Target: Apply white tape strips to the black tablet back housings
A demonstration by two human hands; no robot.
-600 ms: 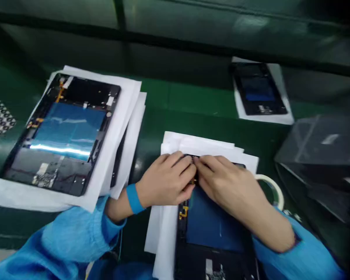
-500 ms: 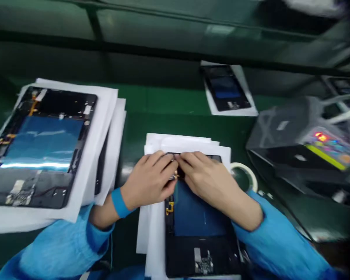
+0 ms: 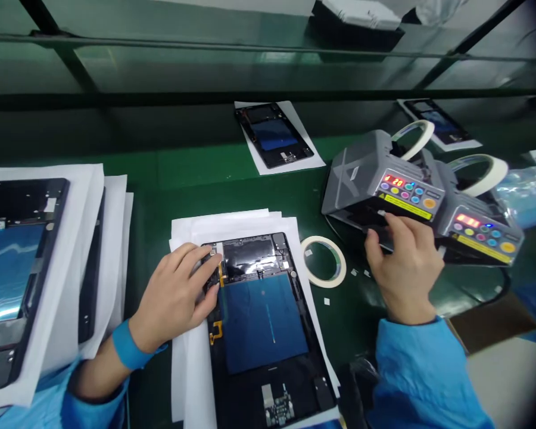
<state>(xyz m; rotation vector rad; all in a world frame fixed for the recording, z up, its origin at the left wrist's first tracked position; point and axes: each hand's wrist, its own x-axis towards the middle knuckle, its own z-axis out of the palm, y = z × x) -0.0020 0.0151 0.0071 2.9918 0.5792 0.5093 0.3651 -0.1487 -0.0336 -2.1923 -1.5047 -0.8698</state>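
A tablet without its back cover (image 3: pixel 295 333) lies on white paper sheets in front of me, its blue battery (image 3: pixel 264 322) and orange ribbon cables showing. My left hand (image 3: pixel 176 292) rests at its upper left edge, fingers apart and bent, tips touching a strip near the corner. My right hand (image 3: pixel 404 262) is raised at the front of a grey tape dispenser (image 3: pixel 357 173), thumb and index finger apart. A small white tape piece (image 3: pixel 381 213) is at the dispenser's mouth by the index fingertip. Whether the finger touches it I cannot tell.
A roll of tape (image 3: pixel 339 271) lies right of the tablet, with small white tape bits (image 3: pixel 326 301) about it. A second dispenser (image 3: pixel 485 232) adjoins the first. Another opened tablet (image 3: pixel 13 268) lies on paper at left; more lie farther back, including one tablet (image 3: pixel 272 134) behind.
My right hand has left the tablet and moved right to the tape dispenser. My left hand stays at the tablet's upper left. The view has swung to the right.
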